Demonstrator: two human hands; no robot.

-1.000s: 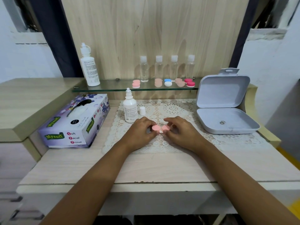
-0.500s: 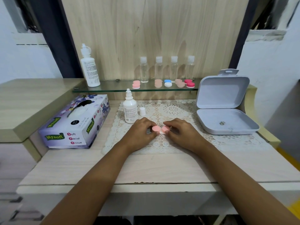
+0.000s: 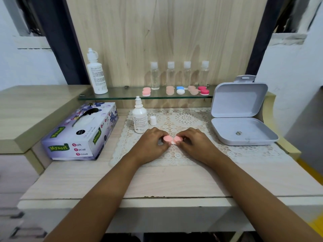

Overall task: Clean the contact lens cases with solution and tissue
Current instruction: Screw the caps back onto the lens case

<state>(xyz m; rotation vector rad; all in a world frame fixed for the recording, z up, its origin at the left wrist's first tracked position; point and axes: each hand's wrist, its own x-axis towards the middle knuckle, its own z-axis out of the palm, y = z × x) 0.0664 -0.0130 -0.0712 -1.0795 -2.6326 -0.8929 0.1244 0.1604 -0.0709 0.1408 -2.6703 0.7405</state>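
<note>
A pink contact lens case [image 3: 172,139] lies on the lace mat [image 3: 188,119] in front of me. My left hand [image 3: 151,143] pinches its left cap and my right hand [image 3: 195,142] pinches its right cap. Behind my left hand stands an uncapped small solution bottle [image 3: 139,117], with its white cap [image 3: 153,120] beside it. A purple tissue box [image 3: 78,133] sits to the left. Several more lens cases [image 3: 180,90] rest on the glass shelf [image 3: 122,97].
A tall white bottle [image 3: 97,74] and several clear small bottles [image 3: 171,74] stand on the glass shelf. An open grey plastic box [image 3: 243,131] lies at the right. A raised wooden ledge [image 3: 31,110] borders the left side.
Both hands stay on the pink case; the fingers have shifted only slightly around its two caps.
</note>
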